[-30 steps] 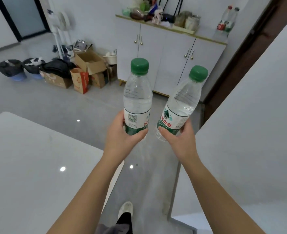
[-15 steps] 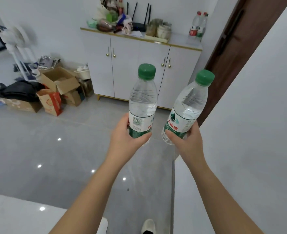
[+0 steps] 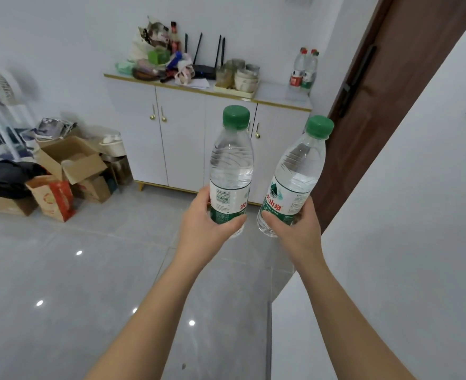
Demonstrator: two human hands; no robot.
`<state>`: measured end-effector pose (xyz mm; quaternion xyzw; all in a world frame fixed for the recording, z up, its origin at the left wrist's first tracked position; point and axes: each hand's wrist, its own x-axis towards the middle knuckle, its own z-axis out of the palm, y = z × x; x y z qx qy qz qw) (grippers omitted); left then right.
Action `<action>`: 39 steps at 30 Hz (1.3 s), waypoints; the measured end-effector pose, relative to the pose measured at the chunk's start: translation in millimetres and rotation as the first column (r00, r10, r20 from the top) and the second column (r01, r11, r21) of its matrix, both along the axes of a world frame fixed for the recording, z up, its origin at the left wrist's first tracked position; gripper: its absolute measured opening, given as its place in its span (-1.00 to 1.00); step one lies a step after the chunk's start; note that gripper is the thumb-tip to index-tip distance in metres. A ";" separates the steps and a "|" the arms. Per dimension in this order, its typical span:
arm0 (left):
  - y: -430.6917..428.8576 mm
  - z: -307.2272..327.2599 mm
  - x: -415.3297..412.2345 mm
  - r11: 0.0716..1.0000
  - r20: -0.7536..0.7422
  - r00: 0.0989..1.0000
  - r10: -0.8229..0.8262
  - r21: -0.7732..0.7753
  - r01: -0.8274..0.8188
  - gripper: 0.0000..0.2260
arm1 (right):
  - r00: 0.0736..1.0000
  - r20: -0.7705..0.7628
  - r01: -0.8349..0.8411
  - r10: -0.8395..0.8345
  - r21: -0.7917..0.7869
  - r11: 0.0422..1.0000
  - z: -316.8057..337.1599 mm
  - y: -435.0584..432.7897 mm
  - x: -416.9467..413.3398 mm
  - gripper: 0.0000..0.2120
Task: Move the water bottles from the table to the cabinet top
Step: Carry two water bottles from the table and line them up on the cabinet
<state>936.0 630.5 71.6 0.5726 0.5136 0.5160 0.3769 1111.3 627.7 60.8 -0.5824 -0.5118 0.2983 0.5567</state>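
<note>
Above the floor [image 3: 61,270], short of the cabinet [image 3: 182,138], two bottles were held out in front. The left hand [image 3: 210,229] was wrapped round the lower label of the left bottle [image 3: 232,165], held about upright; the right hand [image 3: 295,229] was wrapped round the base of the right bottle [image 3: 297,171], which was tilted to the right. The bottles were close together but were not seen to touch.

Step judged: carrying, placement not yet done. The next move was judged to call for an approach to the cabinet and for both bottles to be set upright on the bare right part of the cabinet top [image 3: 275,94].

Two placed bottles [image 3: 303,69] were noted at the right end. A tray of bowls [image 3: 240,78], a router [image 3: 204,69] and clutter [image 3: 157,58] filled the rest. Boxes [image 3: 70,165] lay left, clear of the path.
</note>
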 end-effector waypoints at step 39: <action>533.6 10.6 102.5 0.979 -0.065 0.978 -0.200 0.020 0.201 -0.59 | 0.951 -0.062 0.307 -0.304 0.061 0.950 1.8 497.9 101.0 -0.46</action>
